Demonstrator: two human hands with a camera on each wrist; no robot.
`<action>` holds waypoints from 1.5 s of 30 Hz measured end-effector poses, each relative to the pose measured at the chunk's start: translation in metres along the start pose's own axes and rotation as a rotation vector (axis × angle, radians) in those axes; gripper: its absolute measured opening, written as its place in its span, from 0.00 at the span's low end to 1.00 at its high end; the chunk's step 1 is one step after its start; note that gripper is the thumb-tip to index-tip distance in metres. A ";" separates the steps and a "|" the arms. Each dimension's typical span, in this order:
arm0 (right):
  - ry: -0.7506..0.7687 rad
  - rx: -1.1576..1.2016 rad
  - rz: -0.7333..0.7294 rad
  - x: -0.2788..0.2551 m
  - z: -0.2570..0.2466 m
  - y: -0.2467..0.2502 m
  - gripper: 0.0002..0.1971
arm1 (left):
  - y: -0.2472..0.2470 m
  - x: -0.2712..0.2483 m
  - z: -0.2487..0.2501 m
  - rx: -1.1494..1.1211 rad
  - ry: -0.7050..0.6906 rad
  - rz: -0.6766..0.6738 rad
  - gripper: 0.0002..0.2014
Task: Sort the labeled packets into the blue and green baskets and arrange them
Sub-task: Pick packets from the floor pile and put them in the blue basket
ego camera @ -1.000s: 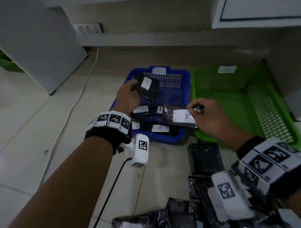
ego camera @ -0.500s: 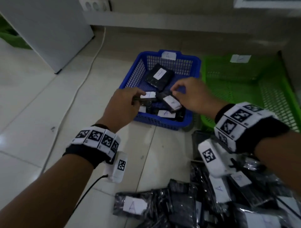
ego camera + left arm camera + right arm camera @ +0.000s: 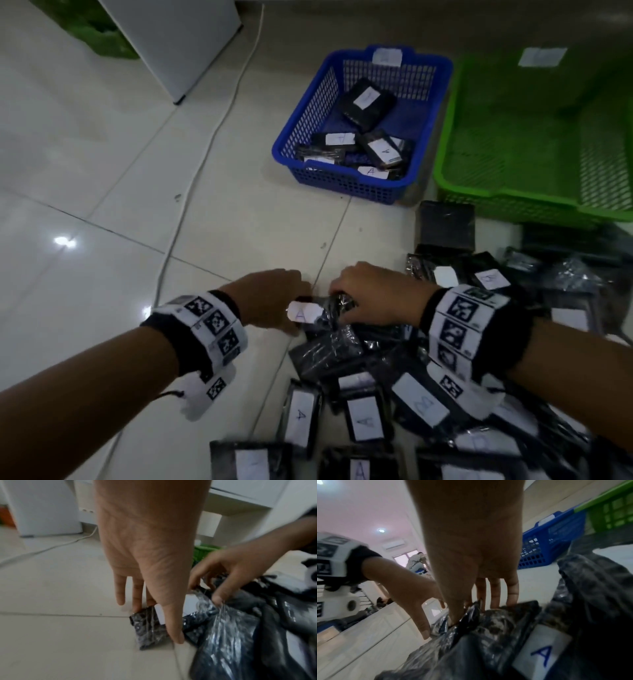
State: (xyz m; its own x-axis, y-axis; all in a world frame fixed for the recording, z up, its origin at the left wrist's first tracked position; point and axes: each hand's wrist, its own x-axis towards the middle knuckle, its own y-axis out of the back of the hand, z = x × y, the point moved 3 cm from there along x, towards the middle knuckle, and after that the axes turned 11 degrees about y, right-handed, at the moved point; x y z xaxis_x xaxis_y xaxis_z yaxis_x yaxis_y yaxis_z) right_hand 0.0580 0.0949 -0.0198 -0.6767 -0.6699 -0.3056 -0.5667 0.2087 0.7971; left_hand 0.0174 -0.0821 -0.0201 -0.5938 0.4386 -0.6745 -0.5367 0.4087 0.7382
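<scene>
Plenty of bare tile floor [image 3: 102, 192] left of the pile [image 3: 428, 394], with only a white cable [image 3: 191, 178] crossing it. The pile's far edge stops just short of the blue basket [image 3: 346, 186] and green basket [image 3: 513, 198], which stand side by side beyond it; a strip of tile runs from the pile up to the blue one.

Both hands are down at the pile's near-left corner, wrists close together. The left hand [image 3: 270, 298] has fingers reaching down, thumb on one side and fingertips on the other of a packet [image 3: 149, 626] with a white A label, which lies on the floor at the pile's edge, so it looks like a loose pinch. The right hand [image 3: 373, 294] pinches the crinkly wrap of that packet or the one next to it, can't tell which.

Blue basket holds several A packets; the green one's inside looks bare where visible, though its right side is cut off. Labels at the pile's near edge are blurred, and the wrist views are smeared.
</scene>
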 end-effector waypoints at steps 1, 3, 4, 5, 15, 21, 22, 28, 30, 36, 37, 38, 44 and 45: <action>-0.021 0.053 0.025 0.001 0.002 -0.003 0.22 | -0.004 -0.003 -0.002 0.009 0.018 0.016 0.28; -0.065 0.185 0.095 0.000 0.009 0.000 0.20 | -0.005 -0.008 -0.012 -0.013 0.054 -0.008 0.25; -0.082 0.238 0.132 -0.002 0.012 0.005 0.18 | -0.003 -0.014 -0.019 -0.062 0.072 -0.024 0.22; -0.094 0.291 0.186 -0.004 0.017 0.010 0.14 | 0.000 -0.017 -0.027 -0.141 0.087 -0.030 0.20; -0.040 0.089 0.178 -0.034 0.033 0.020 0.17 | 0.004 -0.034 -0.054 -0.533 0.195 0.055 0.14; -0.105 0.268 0.281 -0.038 0.028 0.021 0.15 | 0.015 -0.025 -0.035 -0.763 0.252 0.176 0.29; -0.107 0.302 0.328 -0.037 0.028 0.025 0.13 | 0.019 -0.023 -0.033 -0.785 0.246 0.194 0.31; -0.219 0.484 0.415 -0.045 0.039 0.043 0.20 | 0.048 -0.009 -0.033 -0.829 0.228 0.417 0.28; -0.265 0.600 0.472 -0.050 0.045 0.045 0.21 | 0.052 -0.006 -0.037 -0.865 0.205 0.463 0.29; -0.304 0.689 0.836 -0.058 0.058 0.088 0.06 | 0.084 -0.011 -0.049 -0.720 0.098 0.660 0.32; -0.299 0.660 0.922 -0.058 0.061 0.102 0.07 | 0.095 -0.011 -0.051 -0.753 0.081 0.706 0.30; -0.296 0.634 1.015 -0.055 0.067 0.115 0.07 | 0.108 -0.006 -0.054 -0.804 0.062 0.755 0.28; -0.413 0.799 1.084 -0.003 0.112 0.142 0.19 | 0.164 0.067 -0.049 -1.321 0.136 0.685 0.13; -0.416 0.792 1.054 0.006 0.116 0.142 0.20 | 0.170 0.084 -0.046 -1.345 0.130 0.654 0.13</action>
State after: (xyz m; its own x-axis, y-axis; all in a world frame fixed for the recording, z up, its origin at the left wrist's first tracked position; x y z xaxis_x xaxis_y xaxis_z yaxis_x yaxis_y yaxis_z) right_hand -0.0812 0.2037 0.0313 -0.9581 0.2863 0.0077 0.2767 0.9183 0.2831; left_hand -0.1509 -0.0126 0.0494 -0.9489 0.1465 -0.2795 -0.2548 -0.8781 0.4049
